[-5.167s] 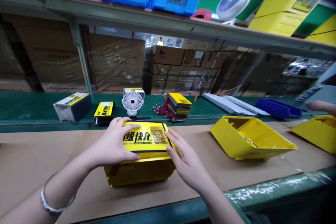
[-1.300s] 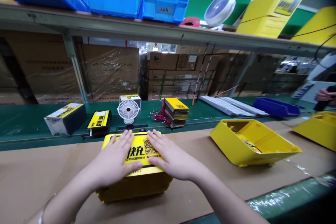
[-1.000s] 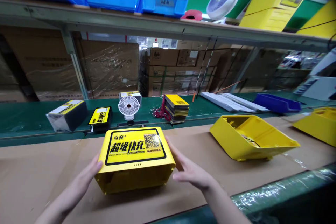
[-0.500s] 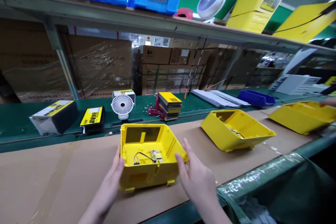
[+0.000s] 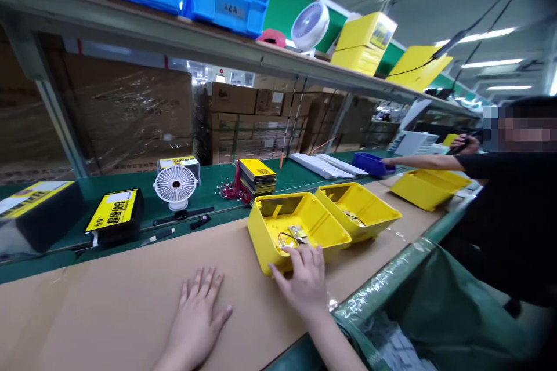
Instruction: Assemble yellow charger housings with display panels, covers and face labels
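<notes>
My left hand [image 5: 198, 316] lies flat on the brown cardboard [image 5: 143, 295], its fingers spread and nothing in it. My right hand [image 5: 304, 281] is against the near side of a yellow plastic housing [image 5: 263, 237], fingertips at the near rim and thumb apart, low on the outside wall. The open-topped housing shows a small part with dark wires [image 5: 296, 235] inside. Touching or nearly touching it on the right is a second yellow housing [image 5: 369, 226], also with a wire inside. My right hand covers part of the first housing's near wall.
Behind the cardboard are a white fan [image 5: 176, 185], a stack of yellow-topped panels [image 5: 257, 174] with red wires, and a black-and-yellow pack [image 5: 114, 211]. A co-worker's arm [image 5: 426, 162] reaches over a third yellow housing [image 5: 426, 188]. A green bag [image 5: 452, 301] hangs at right.
The yellow housing has moved right, up beside the second one. My left hand has let go and now lies on the cardboard. The view has turned right, bringing a co-worker into sight.
</notes>
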Motion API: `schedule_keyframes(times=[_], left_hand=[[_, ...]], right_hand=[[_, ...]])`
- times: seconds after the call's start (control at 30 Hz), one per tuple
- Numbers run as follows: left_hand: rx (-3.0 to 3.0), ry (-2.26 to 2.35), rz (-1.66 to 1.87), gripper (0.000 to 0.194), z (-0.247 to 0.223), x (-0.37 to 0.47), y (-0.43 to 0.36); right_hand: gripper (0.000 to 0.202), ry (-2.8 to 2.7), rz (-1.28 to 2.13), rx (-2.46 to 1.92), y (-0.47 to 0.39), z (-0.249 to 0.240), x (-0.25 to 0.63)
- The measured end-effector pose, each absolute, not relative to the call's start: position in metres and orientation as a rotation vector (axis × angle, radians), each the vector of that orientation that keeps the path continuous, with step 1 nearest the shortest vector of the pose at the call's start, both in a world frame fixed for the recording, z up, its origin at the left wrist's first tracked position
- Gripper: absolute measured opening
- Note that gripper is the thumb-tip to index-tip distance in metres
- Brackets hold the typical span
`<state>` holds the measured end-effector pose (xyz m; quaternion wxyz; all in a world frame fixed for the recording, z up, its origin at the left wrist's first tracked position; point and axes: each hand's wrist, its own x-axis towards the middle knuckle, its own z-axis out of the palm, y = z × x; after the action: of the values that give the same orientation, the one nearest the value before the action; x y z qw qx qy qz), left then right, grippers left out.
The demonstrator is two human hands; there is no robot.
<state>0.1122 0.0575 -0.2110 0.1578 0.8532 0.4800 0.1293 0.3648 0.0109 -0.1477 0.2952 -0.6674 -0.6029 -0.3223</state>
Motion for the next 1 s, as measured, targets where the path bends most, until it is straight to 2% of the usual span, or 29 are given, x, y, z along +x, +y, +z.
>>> schedule_keyframes(times=[0.27,0.4,0.5,0.63,0.73,0.87,1.0], left_hand=[[2.413,1.36,0.341,0.06,-0.212,0.109,0.06],[2.396,1.351,0.335,0.061,-0.209,0.11,0.058],[2.383,1.357,0.349,0.06,-0.207,0.111,0.058],[2.367,1.348,0.362,0.06,-0.208,0.109,0.059],[2.352,1.337,0.365,0.06,-0.209,0.107,0.06],[2.326,1.333,0.343,0.061,-0.207,0.105,0.061],[2.306,1.335,0.271,0.062,-0.202,0.105,0.063]], right_hand=[[0.049,-1.602,-0.875,-2.095,0.01,-0.143,0.476],[0.054,-1.372,-0.808,-2.436,0.011,-0.129,0.551],[0.063,-1.164,-0.813,-2.524,0.019,-0.111,0.586],[0.07,-1.11,-0.869,-2.382,0.04,-0.101,0.558],[0.065,-1.353,-0.764,-2.289,0.064,-0.117,0.5],[0.075,-1.53,-0.68,-2.229,0.11,-0.132,0.435],[0.073,-1.556,-0.689,-2.188,0.17,-0.104,0.414]])
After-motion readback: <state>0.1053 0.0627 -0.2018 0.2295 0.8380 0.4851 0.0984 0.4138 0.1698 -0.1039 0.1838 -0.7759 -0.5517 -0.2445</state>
